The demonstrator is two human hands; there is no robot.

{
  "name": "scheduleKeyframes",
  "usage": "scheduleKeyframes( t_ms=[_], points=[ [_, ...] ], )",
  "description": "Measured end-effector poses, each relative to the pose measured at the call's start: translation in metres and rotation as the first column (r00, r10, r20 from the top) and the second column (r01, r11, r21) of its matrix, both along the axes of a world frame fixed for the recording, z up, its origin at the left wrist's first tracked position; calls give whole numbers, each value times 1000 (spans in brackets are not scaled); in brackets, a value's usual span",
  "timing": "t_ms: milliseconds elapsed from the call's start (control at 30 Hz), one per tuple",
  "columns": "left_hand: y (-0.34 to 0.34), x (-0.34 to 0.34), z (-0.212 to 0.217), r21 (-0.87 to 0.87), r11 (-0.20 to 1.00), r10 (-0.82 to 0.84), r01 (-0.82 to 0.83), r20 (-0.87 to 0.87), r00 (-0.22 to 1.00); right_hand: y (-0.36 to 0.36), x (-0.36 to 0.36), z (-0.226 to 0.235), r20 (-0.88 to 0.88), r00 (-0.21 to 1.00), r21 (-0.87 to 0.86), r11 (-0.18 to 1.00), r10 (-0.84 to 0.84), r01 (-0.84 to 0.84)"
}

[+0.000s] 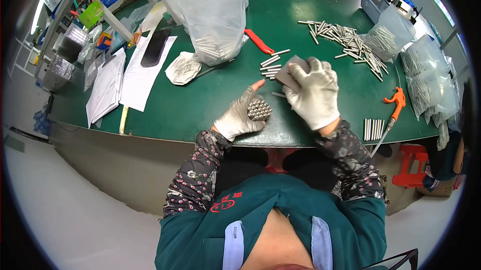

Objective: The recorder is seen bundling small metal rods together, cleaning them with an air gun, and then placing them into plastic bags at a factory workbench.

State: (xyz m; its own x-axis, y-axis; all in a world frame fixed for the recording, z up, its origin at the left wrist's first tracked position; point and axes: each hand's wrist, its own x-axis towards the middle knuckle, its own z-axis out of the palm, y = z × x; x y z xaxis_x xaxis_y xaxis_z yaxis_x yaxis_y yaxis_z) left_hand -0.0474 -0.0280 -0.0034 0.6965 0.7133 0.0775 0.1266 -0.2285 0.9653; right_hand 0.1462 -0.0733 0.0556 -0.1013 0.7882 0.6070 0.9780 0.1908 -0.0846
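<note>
My gloved left hand [239, 114] is wrapped round a bundle of metal pins [259, 110], whose round ends face up. In my gloved right hand [314, 92] is a flat grey-brown block [292, 73], pinched between thumb and fingers, tilted over the green table. Several loose metal pins [271, 63] lie side by side just beyond the block, which hides part of them. Another pin [278, 94] shows between my hands, partly covered by the right one. A red-handled tool [259, 42] lies behind these pins.
A heap of pins [350, 42] spreads at the right, beside bags of pins [426, 77]. An orange air gun [397, 103] lies near a short row of pins [374, 129]. Large plastic bags [215, 24], a crumpled white cloth [183, 68], a phone [156, 48] and papers [106, 87] occupy the left.
</note>
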Motion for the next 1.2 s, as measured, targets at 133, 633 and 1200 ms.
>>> scheduleKeyframes(
  t_ms=[133,633,1200],
  points=[
    [6,-1,-1,-40,999,5,-4,31,999,-15,-31,-6,-44,915,-19,916,401,-402],
    [1,-2,-2,-215,976,22,-22,-5,1000,5,19,-2,-114,993,-66,998,-30,22],
    [3,-2,-5,-167,986,1,0,6,1000,13,4,-2,26,998,5,998,-62,62]
  ],
)
